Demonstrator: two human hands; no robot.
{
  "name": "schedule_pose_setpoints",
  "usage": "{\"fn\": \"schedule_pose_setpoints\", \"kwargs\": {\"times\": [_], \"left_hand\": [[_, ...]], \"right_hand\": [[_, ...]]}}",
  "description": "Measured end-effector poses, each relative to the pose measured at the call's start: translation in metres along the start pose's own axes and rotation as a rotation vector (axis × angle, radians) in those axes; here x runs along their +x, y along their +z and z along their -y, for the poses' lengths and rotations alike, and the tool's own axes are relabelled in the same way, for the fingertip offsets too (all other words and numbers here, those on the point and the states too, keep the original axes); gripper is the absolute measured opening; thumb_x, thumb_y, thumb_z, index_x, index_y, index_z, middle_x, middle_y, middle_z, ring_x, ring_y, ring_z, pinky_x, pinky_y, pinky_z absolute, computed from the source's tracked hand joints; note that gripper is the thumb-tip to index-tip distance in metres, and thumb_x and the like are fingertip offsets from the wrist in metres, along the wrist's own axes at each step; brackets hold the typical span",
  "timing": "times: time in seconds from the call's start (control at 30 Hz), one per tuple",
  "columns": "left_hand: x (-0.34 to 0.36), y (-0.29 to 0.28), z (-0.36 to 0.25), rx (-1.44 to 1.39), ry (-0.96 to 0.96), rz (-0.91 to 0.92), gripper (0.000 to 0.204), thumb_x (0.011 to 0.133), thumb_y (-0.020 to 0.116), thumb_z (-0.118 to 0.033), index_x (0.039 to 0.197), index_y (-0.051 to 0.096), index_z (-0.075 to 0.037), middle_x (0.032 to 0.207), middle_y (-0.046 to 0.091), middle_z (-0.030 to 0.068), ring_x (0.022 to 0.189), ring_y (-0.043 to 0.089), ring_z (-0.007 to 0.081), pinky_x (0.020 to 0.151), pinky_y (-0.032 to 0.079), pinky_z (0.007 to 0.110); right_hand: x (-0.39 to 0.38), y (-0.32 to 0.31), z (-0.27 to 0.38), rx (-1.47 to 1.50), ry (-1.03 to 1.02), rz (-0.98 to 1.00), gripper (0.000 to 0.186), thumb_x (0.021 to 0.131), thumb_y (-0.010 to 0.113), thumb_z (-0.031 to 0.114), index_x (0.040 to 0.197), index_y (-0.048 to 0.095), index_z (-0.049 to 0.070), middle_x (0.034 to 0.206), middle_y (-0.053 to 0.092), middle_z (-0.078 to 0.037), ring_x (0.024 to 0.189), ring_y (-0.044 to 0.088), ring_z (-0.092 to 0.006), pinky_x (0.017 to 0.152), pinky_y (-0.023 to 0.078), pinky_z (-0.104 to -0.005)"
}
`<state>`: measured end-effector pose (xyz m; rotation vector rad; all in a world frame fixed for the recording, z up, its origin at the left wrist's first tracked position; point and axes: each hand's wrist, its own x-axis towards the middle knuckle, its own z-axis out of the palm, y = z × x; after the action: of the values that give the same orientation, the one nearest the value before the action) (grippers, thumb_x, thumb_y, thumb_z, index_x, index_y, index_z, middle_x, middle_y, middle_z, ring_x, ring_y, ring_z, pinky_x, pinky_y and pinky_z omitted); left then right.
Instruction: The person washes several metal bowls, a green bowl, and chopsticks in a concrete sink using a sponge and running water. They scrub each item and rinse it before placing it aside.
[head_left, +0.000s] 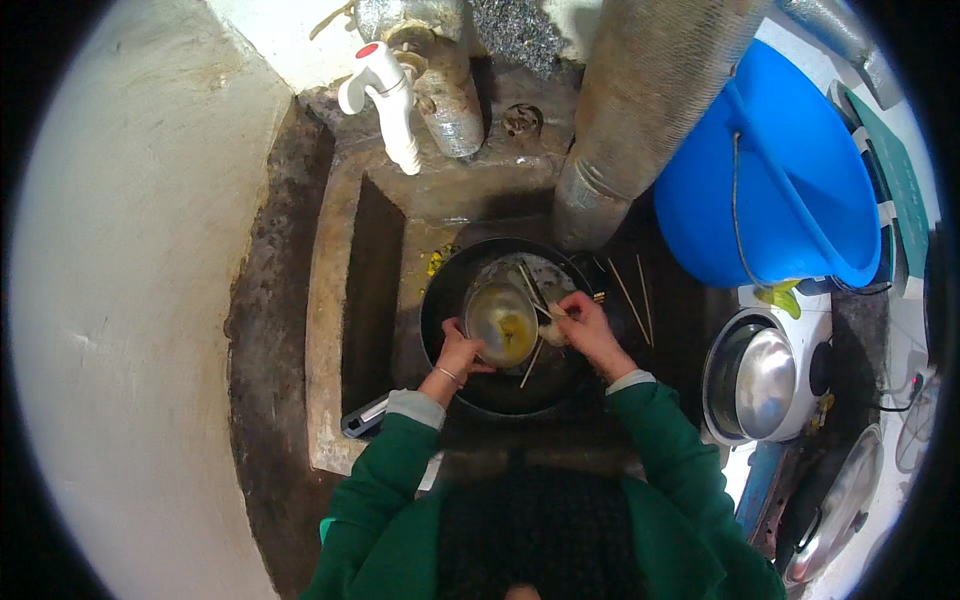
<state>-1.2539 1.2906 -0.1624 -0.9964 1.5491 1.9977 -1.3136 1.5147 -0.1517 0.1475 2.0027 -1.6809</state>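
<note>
Bowl [484, 312], round and shiny, yellow matter inside: located over the dark pan [443, 300], within its rim, slightly tilted. Grasped at its lower left by the left hand [460, 352], fingers closed on the rim, thin bracelet at the wrist. Held at the bowl's right edge: pale item [552, 333], pinched in the bent fingers of the right hand [585, 328]; exact kind cannot be told. Within the pan, below the right hand: thin stick [531, 364], lying at a slant. Around the pan: worn sink [332, 300], with yellow scraps [437, 262] just beside the pan's upper left and dark handle [360, 424] at lower left. To the right of the pan: two thin sticks [628, 300], side by side. Farther out: white tap [396, 115] above, thick grey pipe [650, 110], blue bucket [705, 205] at upper right, metal basin [766, 385] and lid [838, 515] at lower right
</note>
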Motion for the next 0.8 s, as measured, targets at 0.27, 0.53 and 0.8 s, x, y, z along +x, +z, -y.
{"fn": "schedule_pose_setpoints", "kwargs": {"times": [0.27, 0.53, 0.8], "left_hand": [[-0.037, 0.024, 0.011, -0.217, 0.028, 0.243, 0.068, 0.069, 0.053, 0.002, 0.125, 0.017, -0.014, 0.121, 0.039, 0.0179, 0.101, 0.053, 0.0380, 0.065, 0.053, 0.057], [-0.014, -0.016, 0.028, 0.484, 0.451, -0.117, 0.065, 0.069, 0.053, 0.003, 0.128, 0.025, -0.005, 0.123, 0.038, 0.0215, 0.111, 0.043, 0.0410, 0.086, 0.045, 0.050], [-0.008, -0.018, 0.004, 0.785, 0.753, -0.391, 0.068, 0.066, 0.048, 0.009, 0.130, 0.026, 0.001, 0.122, 0.033, 0.0267, 0.112, 0.037, 0.0446, 0.096, 0.035, 0.041]], "right_hand": [[-0.008, 0.054, -0.014, -0.465, -0.644, 0.011, 0.039, 0.073, 0.058, 0.001, 0.111, 0.049, 0.005, 0.109, 0.051, -0.015, 0.103, 0.051, -0.0289, 0.082, 0.044, -0.0345], [-0.023, 0.062, -0.008, -0.709, -0.526, 0.492, 0.038, 0.070, 0.061, 0.001, 0.107, 0.054, 0.007, 0.107, 0.053, -0.015, 0.101, 0.051, -0.0355, 0.084, 0.043, -0.0410], [-0.005, 0.027, -0.097, -1.188, -0.488, 0.286, 0.035, 0.079, 0.047, 0.007, 0.113, 0.053, 0.014, 0.102, 0.055, -0.014, 0.090, 0.055, -0.0330, 0.078, 0.045, -0.0429]]}}
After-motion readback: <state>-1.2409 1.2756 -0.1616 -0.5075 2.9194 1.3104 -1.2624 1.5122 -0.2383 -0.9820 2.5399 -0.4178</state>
